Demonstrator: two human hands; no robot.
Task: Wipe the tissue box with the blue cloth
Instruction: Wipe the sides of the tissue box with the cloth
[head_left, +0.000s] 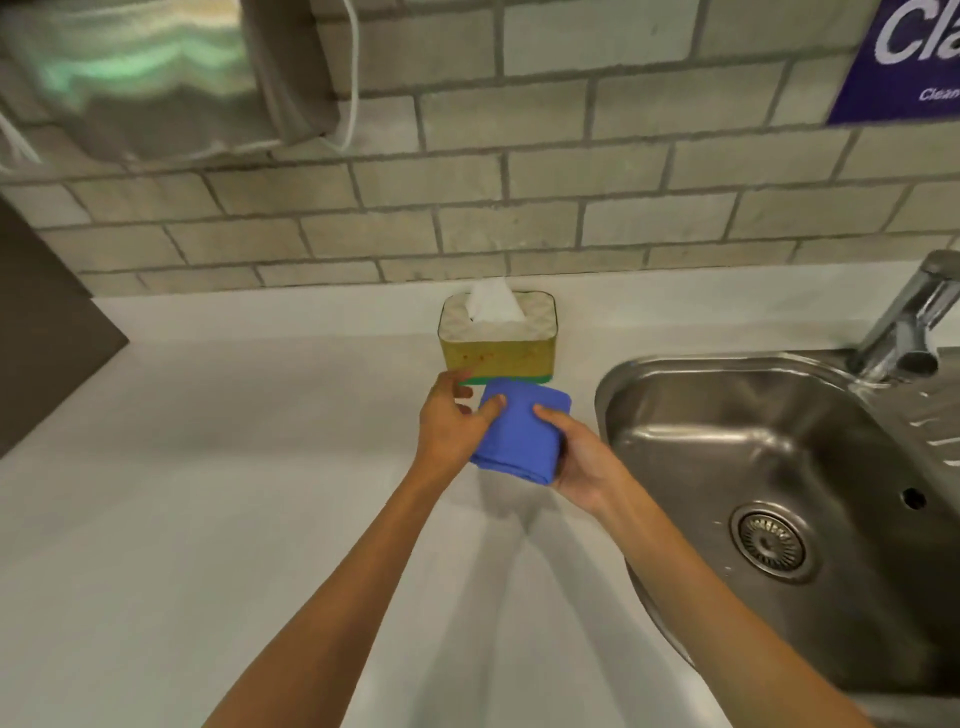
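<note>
I see the tissue box (497, 340) standing upright on the pale counter, close to the tiled wall. Its front face is a mustard yellow with a few small reddish specks, a green band runs along its bottom edge, and its top is light with a faint pattern. A white tissue sticks up from the opening. The blue cloth (522, 431) is folded into a thick pad, its folded edges showing at the near corner. I see it just in front of the box, overlapping the green band from my view.
</note>
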